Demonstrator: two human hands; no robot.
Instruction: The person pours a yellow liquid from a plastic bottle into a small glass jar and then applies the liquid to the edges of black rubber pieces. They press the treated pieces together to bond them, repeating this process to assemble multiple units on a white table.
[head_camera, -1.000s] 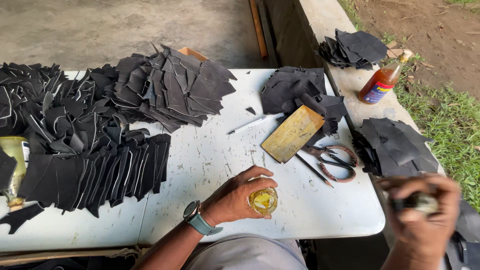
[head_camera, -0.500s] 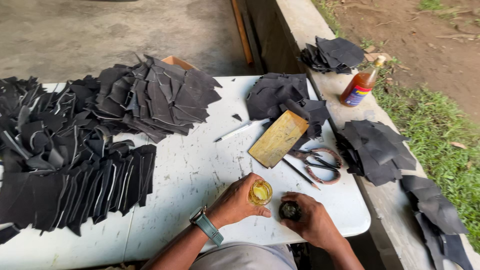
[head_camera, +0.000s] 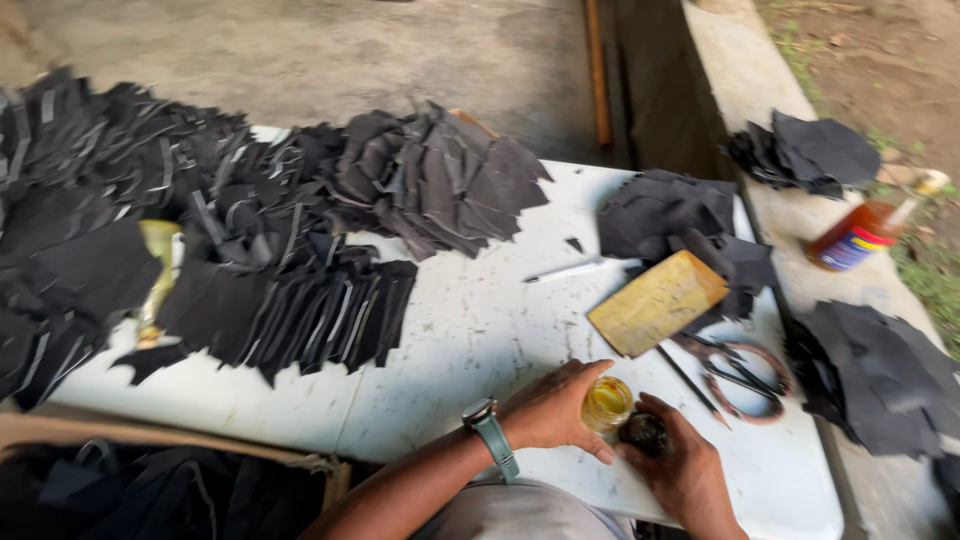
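while left hand (head_camera: 548, 412) holds small jar (head_camera: 606, 402), right hand (head_camera: 682, 468) grips dark lid (head_camera: 645, 431)

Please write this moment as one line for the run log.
left hand: holds small glass jar of yellow liquid | right hand: grips small dark object beside jar | surface: white table

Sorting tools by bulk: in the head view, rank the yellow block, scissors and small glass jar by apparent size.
1. Yellow block.
2. Scissors, slightly smaller; they lie alongside, so fairly sure.
3. Small glass jar, gripped by the left hand, clearly smallest.
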